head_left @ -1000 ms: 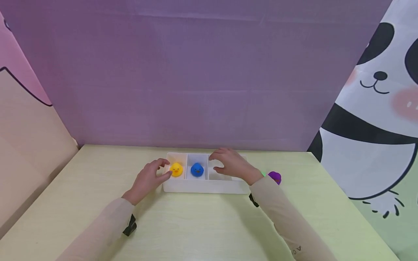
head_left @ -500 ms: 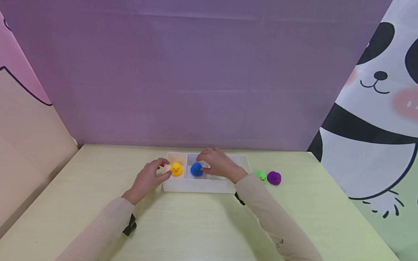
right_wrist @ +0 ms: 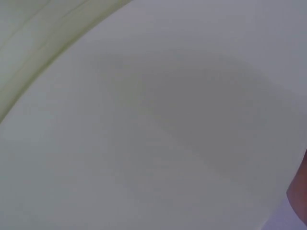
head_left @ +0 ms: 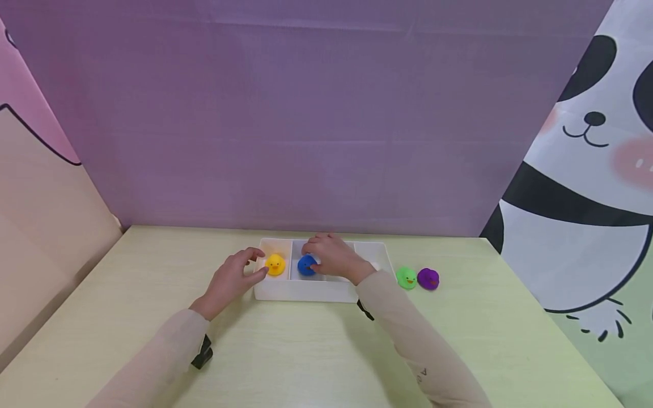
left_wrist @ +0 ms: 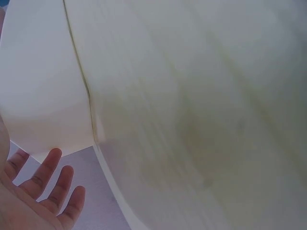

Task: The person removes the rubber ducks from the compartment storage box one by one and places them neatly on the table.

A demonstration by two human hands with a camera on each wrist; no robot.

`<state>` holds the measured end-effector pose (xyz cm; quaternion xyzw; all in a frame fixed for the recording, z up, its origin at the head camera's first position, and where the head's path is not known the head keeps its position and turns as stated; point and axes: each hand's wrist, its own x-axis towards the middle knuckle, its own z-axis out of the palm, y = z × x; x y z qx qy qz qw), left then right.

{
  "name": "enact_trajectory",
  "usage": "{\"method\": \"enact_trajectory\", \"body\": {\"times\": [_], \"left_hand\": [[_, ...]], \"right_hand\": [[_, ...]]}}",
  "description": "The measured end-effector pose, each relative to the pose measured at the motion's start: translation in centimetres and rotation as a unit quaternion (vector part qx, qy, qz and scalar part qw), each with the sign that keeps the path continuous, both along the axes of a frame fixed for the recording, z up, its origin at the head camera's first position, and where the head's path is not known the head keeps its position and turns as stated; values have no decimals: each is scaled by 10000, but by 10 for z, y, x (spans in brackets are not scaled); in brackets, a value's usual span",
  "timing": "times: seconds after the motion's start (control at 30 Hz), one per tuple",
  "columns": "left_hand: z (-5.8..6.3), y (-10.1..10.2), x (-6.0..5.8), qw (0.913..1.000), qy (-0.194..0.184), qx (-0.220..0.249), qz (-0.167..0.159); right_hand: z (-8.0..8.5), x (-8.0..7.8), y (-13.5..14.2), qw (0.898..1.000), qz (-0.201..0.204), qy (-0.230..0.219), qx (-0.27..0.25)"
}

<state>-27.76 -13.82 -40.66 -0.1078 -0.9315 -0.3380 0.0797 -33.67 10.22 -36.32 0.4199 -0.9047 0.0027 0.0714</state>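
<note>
A white divided tray (head_left: 301,291) lies on the table; its wall (right_wrist: 144,158) fills most of the right wrist view. In its leftmost compartment sits a yellow rubber duck (head_left: 275,265), with a blue rubber duck (head_left: 305,266) in the one beside it. My right hand (head_left: 333,256) reaches over the tray, thumb across the blue duck's front and curved fingers at its back, pinching it. My left hand (head_left: 234,277) is at the tray's left end, fingers relaxed and spread, thumb tip close to the yellow duck. The left wrist view shows these fingers (left_wrist: 57,191) holding nothing.
Right of the tray, a green rubber duck (head_left: 406,278) and a purple rubber duck (head_left: 428,279) stand side by side on the pale wooden table (head_left: 285,351). A purple backdrop (head_left: 316,124) rises behind the table's far edge.
My right hand has moved left across the tray to the blue duck and closed in around it. The green duck, hidden by the right arm before, shows now. My left hand stays put.
</note>
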Motion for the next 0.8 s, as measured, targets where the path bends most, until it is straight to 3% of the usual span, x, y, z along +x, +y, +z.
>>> {"method": "enact_trajectory", "body": {"times": [0.3, 0.8], "left_hand": [[0, 0, 0, 10000, 4, -16, 2], [-2, -1, 0, 10000, 37, -9, 12]], "right_hand": [[0, -3, -7, 9987, -222, -113, 444], [1, -2, -16, 9940, -278, 99, 1049]]}}
